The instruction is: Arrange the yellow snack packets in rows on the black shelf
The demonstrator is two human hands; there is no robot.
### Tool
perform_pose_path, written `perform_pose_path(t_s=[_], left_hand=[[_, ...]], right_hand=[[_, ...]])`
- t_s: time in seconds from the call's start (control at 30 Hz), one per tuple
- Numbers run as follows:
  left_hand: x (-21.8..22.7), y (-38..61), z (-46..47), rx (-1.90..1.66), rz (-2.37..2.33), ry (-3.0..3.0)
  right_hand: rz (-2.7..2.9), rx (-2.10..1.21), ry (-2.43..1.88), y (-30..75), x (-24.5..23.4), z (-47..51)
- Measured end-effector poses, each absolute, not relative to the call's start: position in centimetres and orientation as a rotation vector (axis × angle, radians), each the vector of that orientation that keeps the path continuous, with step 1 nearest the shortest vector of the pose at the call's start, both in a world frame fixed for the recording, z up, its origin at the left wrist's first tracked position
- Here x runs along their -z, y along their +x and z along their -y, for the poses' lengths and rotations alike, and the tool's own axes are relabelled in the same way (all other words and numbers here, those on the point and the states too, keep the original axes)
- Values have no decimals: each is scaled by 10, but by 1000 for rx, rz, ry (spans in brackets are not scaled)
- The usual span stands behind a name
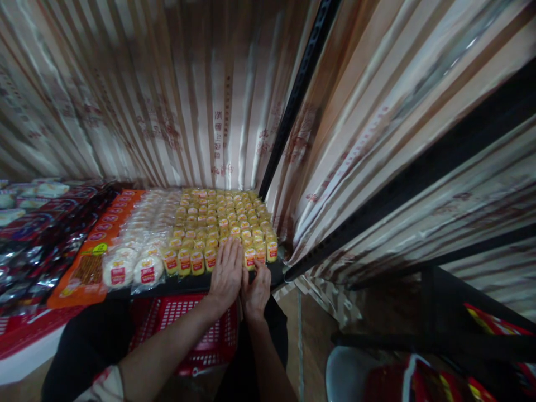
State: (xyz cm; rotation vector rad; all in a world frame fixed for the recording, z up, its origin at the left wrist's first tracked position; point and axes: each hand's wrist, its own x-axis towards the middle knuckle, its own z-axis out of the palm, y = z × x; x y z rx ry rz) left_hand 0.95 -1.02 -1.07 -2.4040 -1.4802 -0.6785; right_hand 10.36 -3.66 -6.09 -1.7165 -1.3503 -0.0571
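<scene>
My left hand [226,272] lies flat, fingers stretched out, on the front row of small yellow packets [221,223] standing packed on a dark shelf [184,283]. My right hand [256,287] is just beside it, fingers curled and pinching the lower edge of a yellow packet with a red label [250,257] at the front right of the rows. To the left of the yellow packets lie round white cakes in clear wrap with red labels [133,272].
A red plastic basket [196,329] sits below the shelf edge under my arms. Orange packs [90,268] and dark glossy bags [37,240] fill the shelf's left. Striped printed sheeting hangs behind and right, crossed by black shelf rails [293,106]. Wooden floor lies below.
</scene>
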Motion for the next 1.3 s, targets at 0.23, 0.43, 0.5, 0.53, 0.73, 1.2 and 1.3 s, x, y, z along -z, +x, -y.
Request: perform_pose_path(t_s=[0.23, 0.43, 0.5, 0.53, 0.73, 1.2, 1.3], left_hand=[[12, 1, 8, 559, 1471, -2456], [6, -5, 5, 651, 1433, -2511], [5, -6, 3, 683, 1423, -2535], [4, -7, 2, 690, 1416, -2546], [4, -10, -3, 673, 1364, -2571], [14, -5, 1, 702, 1373, -2547], [15, -6, 2, 720, 1370, -2547]], right_hand=[[1347, 85, -1725, 104, 61, 36], [1353, 84, -1758, 103, 57, 37], [1353, 81, -1765, 103, 56, 37], [1352, 83, -1766, 102, 56, 36], [1334, 82, -1776, 102, 56, 35], [1357, 103, -1781, 103, 58, 33], [1355, 108, -1783, 103, 60, 33]])
